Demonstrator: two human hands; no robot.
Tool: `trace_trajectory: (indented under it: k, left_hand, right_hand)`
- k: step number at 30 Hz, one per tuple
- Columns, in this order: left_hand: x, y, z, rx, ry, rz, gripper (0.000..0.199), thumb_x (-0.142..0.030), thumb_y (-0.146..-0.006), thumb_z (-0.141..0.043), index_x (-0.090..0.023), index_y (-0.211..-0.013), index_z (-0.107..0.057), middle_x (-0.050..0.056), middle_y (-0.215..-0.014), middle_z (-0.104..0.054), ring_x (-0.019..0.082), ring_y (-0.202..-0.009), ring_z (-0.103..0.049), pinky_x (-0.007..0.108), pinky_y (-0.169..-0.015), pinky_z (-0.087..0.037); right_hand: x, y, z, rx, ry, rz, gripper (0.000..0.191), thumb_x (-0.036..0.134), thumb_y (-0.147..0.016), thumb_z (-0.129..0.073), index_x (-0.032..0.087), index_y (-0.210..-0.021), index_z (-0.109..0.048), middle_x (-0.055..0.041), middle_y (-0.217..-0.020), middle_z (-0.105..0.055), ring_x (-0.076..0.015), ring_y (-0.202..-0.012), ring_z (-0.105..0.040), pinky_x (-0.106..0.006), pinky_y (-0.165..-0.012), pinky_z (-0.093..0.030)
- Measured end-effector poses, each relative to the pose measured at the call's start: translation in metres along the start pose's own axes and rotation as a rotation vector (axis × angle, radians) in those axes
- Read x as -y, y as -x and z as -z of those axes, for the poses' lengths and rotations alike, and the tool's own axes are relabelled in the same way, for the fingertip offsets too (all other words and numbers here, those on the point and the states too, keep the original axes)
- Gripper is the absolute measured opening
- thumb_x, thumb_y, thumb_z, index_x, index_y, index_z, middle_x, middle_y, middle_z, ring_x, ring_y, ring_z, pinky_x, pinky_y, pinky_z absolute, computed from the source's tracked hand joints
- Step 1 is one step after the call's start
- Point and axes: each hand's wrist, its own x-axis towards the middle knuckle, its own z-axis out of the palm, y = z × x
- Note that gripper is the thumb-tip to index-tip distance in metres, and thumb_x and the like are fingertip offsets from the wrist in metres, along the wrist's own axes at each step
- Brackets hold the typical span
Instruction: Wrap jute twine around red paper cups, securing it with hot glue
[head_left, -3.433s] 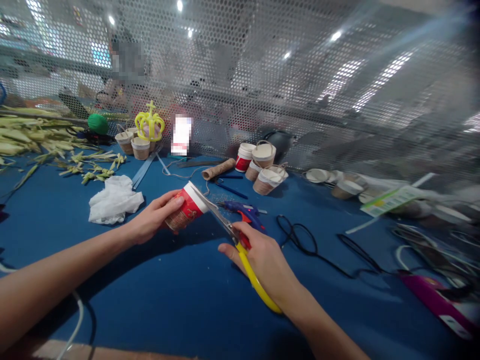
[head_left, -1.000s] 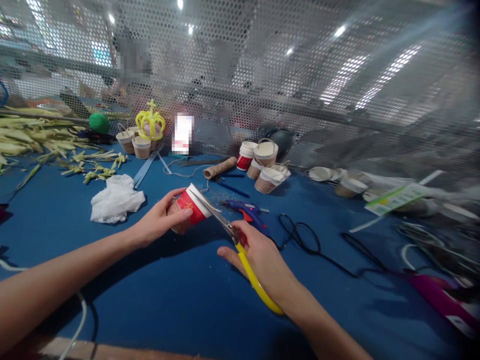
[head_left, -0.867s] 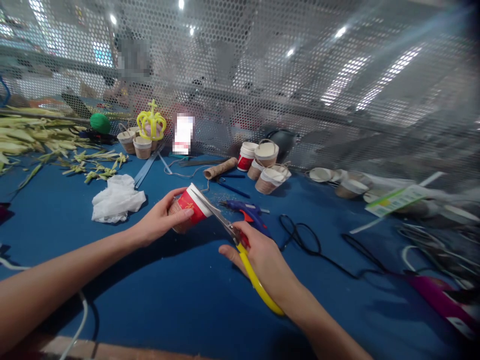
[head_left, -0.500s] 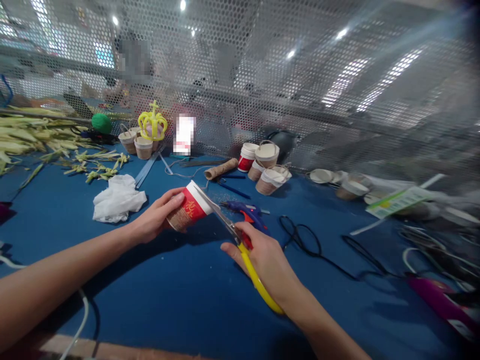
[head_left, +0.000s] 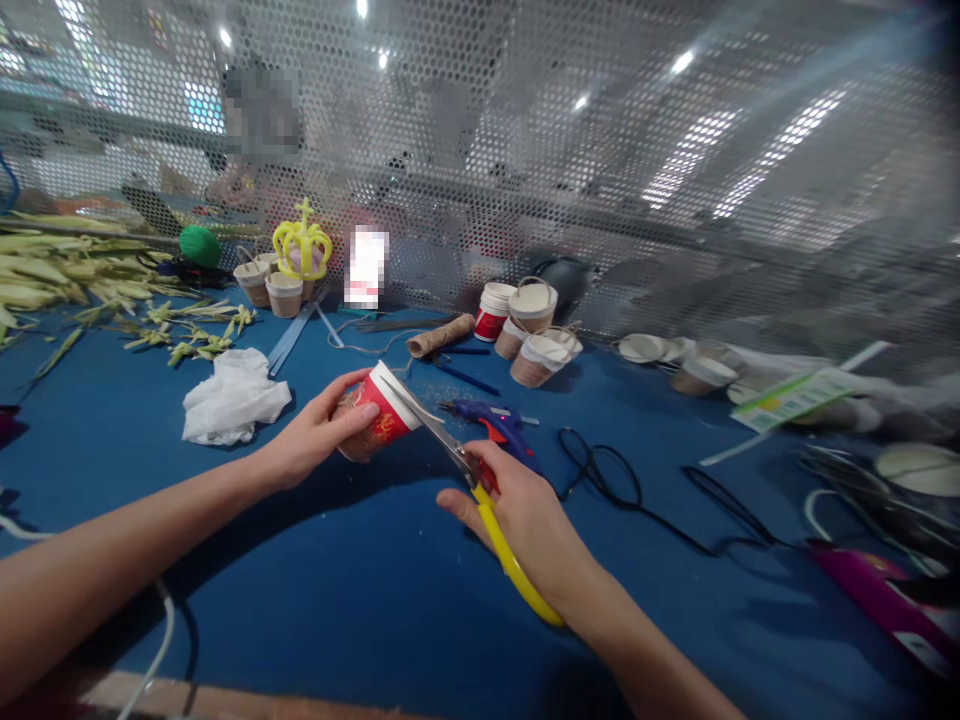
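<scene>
My left hand (head_left: pixel 319 430) is closed around a red and white paper cup (head_left: pixel 386 418), tilted with its white rim up and to the right. Brown twine wraps the lower part of the cup. In my right hand (head_left: pixel 521 505) is a pair of scissors (head_left: pixel 517 570) with yellow handles. Their metal blades lie at the cup's white rim; whether they cut into it I cannot tell. Just behind my right hand a blue glue gun (head_left: pixel 499 425) rests on the blue table (head_left: pixel 360 590).
Twine-wrapped cups (head_left: pixel 541 358) stand behind the glue gun, beside a stack of red and white cups (head_left: pixel 493 312) and a roll of twine (head_left: pixel 441 336). Crumpled white cloth (head_left: pixel 234 398) lies left. A black cable (head_left: pixel 600 480) loops at right. Perforated metal panels (head_left: pixel 450 130) rise behind.
My left thumb has shifted right across the cup's side, and the cup has turned slightly. The scissors stay at its rim, with my right hand moved a little left.
</scene>
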Motion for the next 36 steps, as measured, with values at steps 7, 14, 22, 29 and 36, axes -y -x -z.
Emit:
trace_trajectory:
  k: [7,14,22,29,36]
  left_hand:
    - [0.001,-0.002,0.006,0.052,0.033,0.03,0.044,-0.039,-0.076,-0.055,-0.023,-0.115,-0.043,0.008,-0.101,-0.055,0.016,-0.07,-0.058,0.028,-0.055,-0.049]
    - [0.002,-0.005,0.011,0.155,0.107,0.131,0.044,-0.045,-0.075,-0.053,-0.017,-0.108,-0.049,0.008,-0.082,-0.058,0.017,-0.061,-0.06,0.026,-0.047,-0.047]
    - [0.001,0.0,0.004,0.076,-0.056,0.03,0.05,-0.041,-0.072,-0.058,-0.021,-0.115,-0.044,0.005,-0.087,-0.057,0.015,-0.063,-0.058,0.023,-0.046,-0.048]
    - [0.002,0.0,0.004,0.041,-0.074,0.012,0.05,-0.041,-0.071,-0.059,-0.021,-0.115,-0.044,0.006,-0.087,-0.058,0.015,-0.062,-0.058,0.025,-0.049,-0.048]
    - [-0.003,-0.003,0.01,0.131,0.048,0.081,0.049,-0.048,-0.072,-0.054,-0.02,-0.112,-0.047,0.008,-0.088,-0.06,0.02,-0.067,-0.06,0.031,-0.054,-0.047]
  right_hand:
    - [0.003,0.0,0.002,-0.037,0.026,0.005,0.03,0.045,-0.075,-0.053,0.018,-0.088,-0.051,-0.0023,-0.07,-0.06,-0.0163,-0.062,-0.055,-0.028,-0.059,-0.043]
    - [-0.002,-0.001,0.0,-0.05,0.051,0.025,0.033,0.045,-0.07,-0.058,0.02,-0.09,-0.05,-0.0021,-0.074,-0.059,-0.0164,-0.063,-0.056,-0.028,-0.06,-0.044]
    - [-0.005,-0.002,-0.005,-0.025,-0.062,0.025,0.043,0.041,-0.066,-0.063,0.018,-0.098,-0.046,-0.0055,-0.086,-0.058,-0.0175,-0.074,-0.056,-0.031,-0.069,-0.045]
    - [0.002,-0.001,0.001,-0.013,0.001,0.001,0.03,0.042,-0.073,-0.056,0.017,-0.089,-0.051,-0.0023,-0.07,-0.058,-0.0155,-0.061,-0.054,-0.028,-0.059,-0.044]
    - [0.003,-0.001,0.002,-0.049,0.036,0.037,0.031,0.046,-0.076,-0.051,0.018,-0.088,-0.052,-0.0026,-0.07,-0.061,-0.0157,-0.06,-0.056,-0.027,-0.057,-0.043]
